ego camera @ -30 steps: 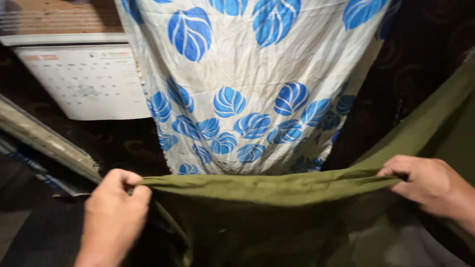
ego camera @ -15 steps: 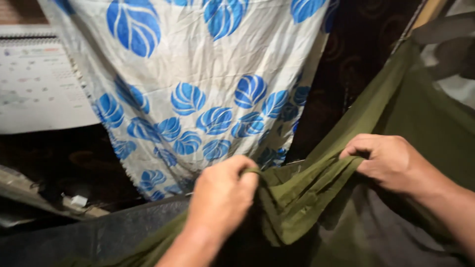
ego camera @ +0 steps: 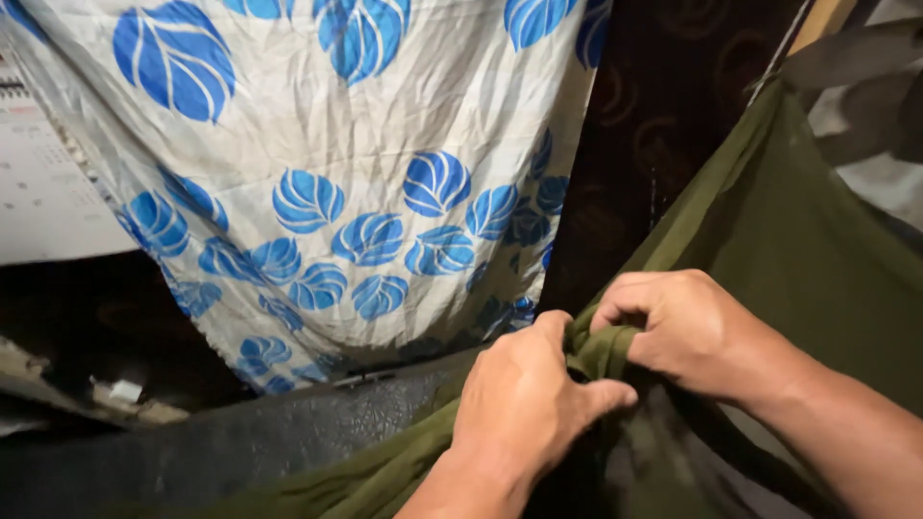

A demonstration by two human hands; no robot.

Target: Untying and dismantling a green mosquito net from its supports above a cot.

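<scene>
An olive green cloth (ego camera: 779, 240) hangs from the upper right and drops toward the lower left. My left hand (ego camera: 524, 404) and my right hand (ego camera: 687, 332) sit side by side, almost touching, each gripping the bunched top edge of this green cloth between them. Loose folds of the cloth trail down below my hands and out to the lower left. Behind them hangs a white cloth with blue leaf prints (ego camera: 327, 163).
A wall calendar (ego camera: 38, 192) shows at the left edge. A dark patterned wall (ego camera: 654, 115) lies behind the cloths. A dark textured surface (ego camera: 240, 442) runs across the lower left, with a pale ledge (ego camera: 115, 394) above it.
My hands held the green cloth's edge stretched wide apart; they have come together, gathering the edge into a bunch. The view has shifted right.
</scene>
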